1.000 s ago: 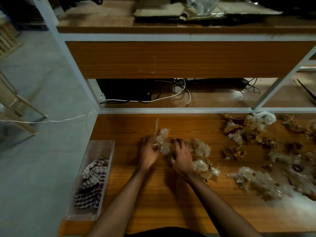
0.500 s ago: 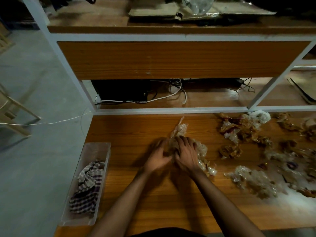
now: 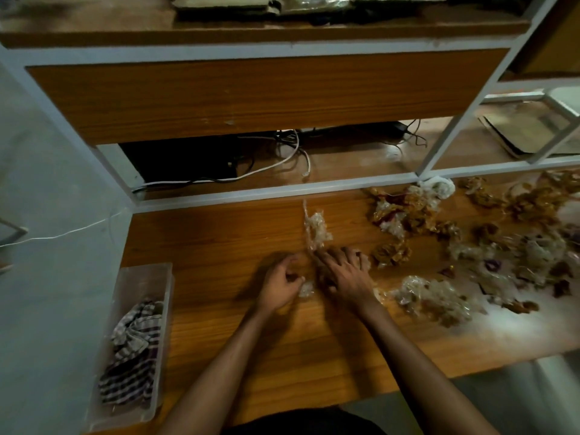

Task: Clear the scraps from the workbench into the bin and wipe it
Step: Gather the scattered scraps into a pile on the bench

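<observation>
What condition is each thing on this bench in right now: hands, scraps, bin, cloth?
Left hand: fingers curled, pinching a clear plastic scrap.
Right hand: fingers spread, pressing down on gathered scraps.
Plastic strip: crumpled, sticking out beyond the hands.
Scrap pile: scattered across the bench's right side.
Bin: at the bench's left edge, open on top.
Striped cloth: bunched inside the bin.
Workbench: not yet cleared.

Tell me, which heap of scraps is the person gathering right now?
The clear crinkled plastic between the hands. The left hand and right hand close on it; the brown heaps to the right lie untouched.
</observation>
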A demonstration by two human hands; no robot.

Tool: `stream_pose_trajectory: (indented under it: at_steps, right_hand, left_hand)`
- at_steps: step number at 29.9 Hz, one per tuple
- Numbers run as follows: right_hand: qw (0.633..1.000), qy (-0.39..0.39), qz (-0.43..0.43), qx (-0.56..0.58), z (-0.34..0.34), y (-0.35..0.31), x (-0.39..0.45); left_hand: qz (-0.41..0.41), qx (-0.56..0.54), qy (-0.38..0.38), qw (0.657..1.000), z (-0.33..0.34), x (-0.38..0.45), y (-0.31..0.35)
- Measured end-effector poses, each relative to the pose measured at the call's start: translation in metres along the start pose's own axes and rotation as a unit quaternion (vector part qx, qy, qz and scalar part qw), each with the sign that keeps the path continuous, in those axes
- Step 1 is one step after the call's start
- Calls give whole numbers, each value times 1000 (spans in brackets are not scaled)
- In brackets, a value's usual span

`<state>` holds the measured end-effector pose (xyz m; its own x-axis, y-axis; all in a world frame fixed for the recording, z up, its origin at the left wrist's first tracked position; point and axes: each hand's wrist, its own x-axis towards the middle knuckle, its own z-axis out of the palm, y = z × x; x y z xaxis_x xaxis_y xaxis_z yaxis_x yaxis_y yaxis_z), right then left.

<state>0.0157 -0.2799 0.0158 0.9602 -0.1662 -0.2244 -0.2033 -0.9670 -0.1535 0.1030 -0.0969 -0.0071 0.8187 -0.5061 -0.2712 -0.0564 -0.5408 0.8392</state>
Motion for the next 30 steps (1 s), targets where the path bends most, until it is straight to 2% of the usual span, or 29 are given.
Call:
stream_pose_trajectory:
  at_steps: [4,9,12,15,19,22,24,26,28,30]
  right_hand:
    - [998,41,25,44,-5,0,7]
    - [983,167,-20,69,1,5,-25]
    - [991,115,-37,53,19,12,-46]
    - [999,35,3,25,22,25,-52]
    - [992,92,63,53,18,49,-58]
    - [984,155,48,70,26,66,-70]
    - [989,138,-19,42,35,70,-74]
    - [990,113,-73,-31,47,73,-74]
    - [991,119,-48,-43,54,79,-74]
    - [991,134,19,-13,54,91,-76]
  left_hand:
    - [26,42,0,999,11,-7,2]
    - [25,44,21,999,36,-8,7]
    - [26,18,28,999,51,-6,16]
    - [2,-45,1,999,65,-4,32]
    - [-5,-34,65,997,72,-6,34]
    - [-36,-42,85,995,73,-9,33]
    - [-54,-58,79,994,80,-13,37]
    - [-53,-110,51,991,93,-17,44]
    - [-60,-170,5,984,106,-19,51]
    - [-62,-188,-2,980,114,-21,56]
